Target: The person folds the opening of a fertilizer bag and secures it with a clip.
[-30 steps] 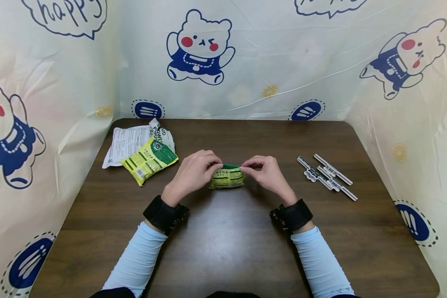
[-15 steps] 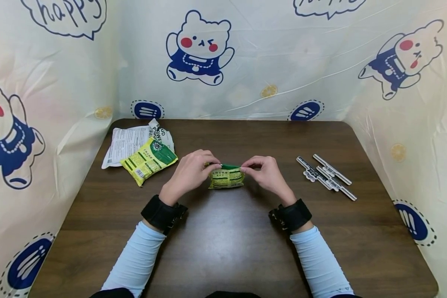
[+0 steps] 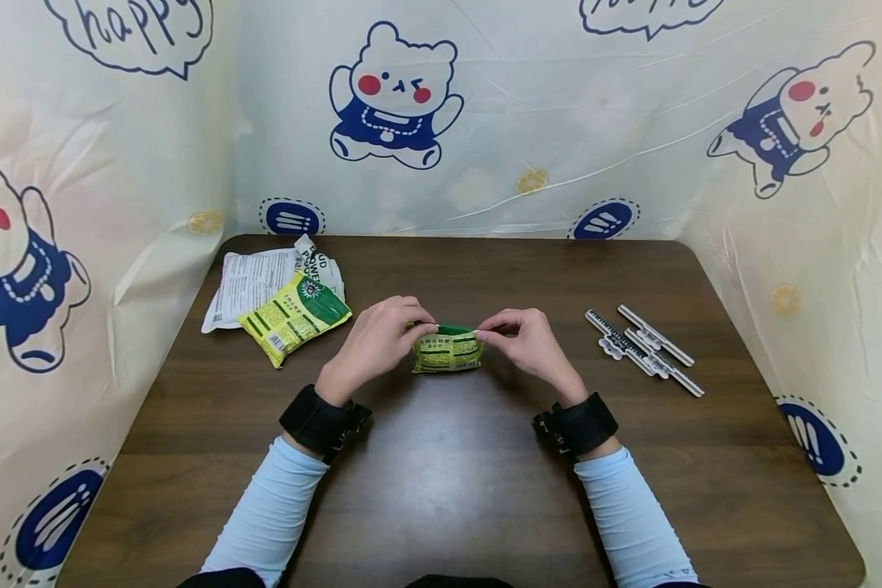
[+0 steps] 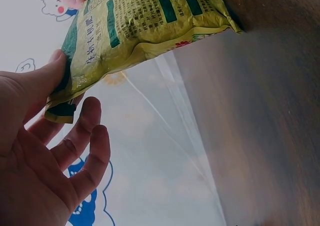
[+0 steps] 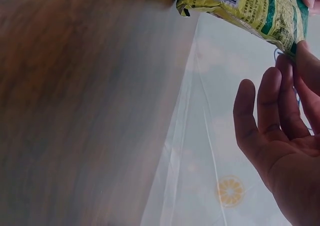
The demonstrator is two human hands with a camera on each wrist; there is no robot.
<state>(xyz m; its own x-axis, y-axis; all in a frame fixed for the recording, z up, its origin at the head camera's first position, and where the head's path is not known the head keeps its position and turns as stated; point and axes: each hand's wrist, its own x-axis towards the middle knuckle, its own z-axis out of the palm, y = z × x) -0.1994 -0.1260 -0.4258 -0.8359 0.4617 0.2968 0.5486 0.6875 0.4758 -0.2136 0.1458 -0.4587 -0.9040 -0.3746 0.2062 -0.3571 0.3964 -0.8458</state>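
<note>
Both hands hold up a yellow-and-green printed packet [image 3: 448, 351] at the middle of the table, its lower edge close over the wood. My left hand [image 3: 382, 335] pinches the packet's upper left corner between thumb and forefinger. At the upper right corner, my right hand [image 3: 525, 341] pinches it the same way. In the left wrist view the packet [image 4: 145, 21] looks plump, with dark print on its face, and the other left fingers [image 4: 95, 156] stand loosely bent off it. A barcode shows on the packet [image 5: 245, 11] in the right wrist view.
On the left of the table [image 3: 441, 506], a second yellow-and-green packet [image 3: 294, 318] overlaps a white printed pouch [image 3: 253, 282]. Several slim white and black-patterned sticks with clips [image 3: 647, 347] lie at the right. A printed curtain [image 3: 529, 106] surrounds the table's back and sides.
</note>
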